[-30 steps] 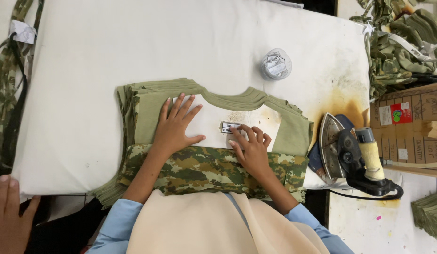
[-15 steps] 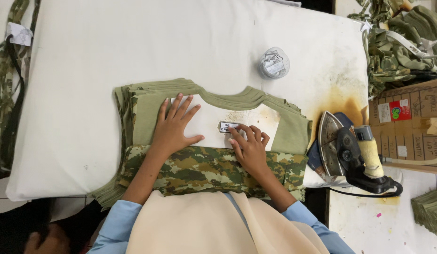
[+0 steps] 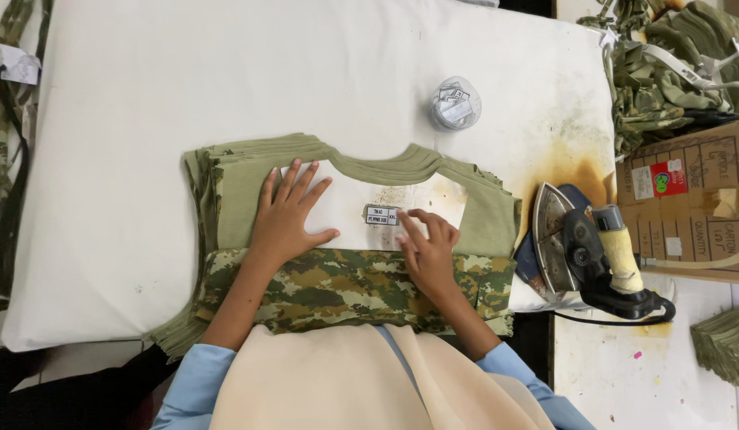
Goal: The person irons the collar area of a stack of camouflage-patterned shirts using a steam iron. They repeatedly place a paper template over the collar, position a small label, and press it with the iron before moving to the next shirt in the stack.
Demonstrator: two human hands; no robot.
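Garments in a stack [image 3: 226, 191] lie flat at the near middle of the white padded board [image 3: 146, 95]. We read the long axis of the stack as running left to right across the board; the neck openings point away from us and the hems toward our body. The upper part is plain olive with a ribbed collar; the lower part is green-and-brown camouflage. A white card [image 3: 349, 215] fills the neck opening of the top piece, and a small printed label [image 3: 382, 215] sits on it.

Our left hand [image 3: 286, 219] lies flat on the card, fingers spread wide, holding nothing. Our right hand [image 3: 429, 251] rests just beside the label, fingers bent and close together, the fingertips touching its edge.

Farther right, a small clear bag [image 3: 455, 103] of paper tags stands beyond the collar. An iron [image 3: 580, 251] rests on the scorched right end of the board. A cardboard box [image 3: 692, 199] stands at the far right; we cannot tell its contents.
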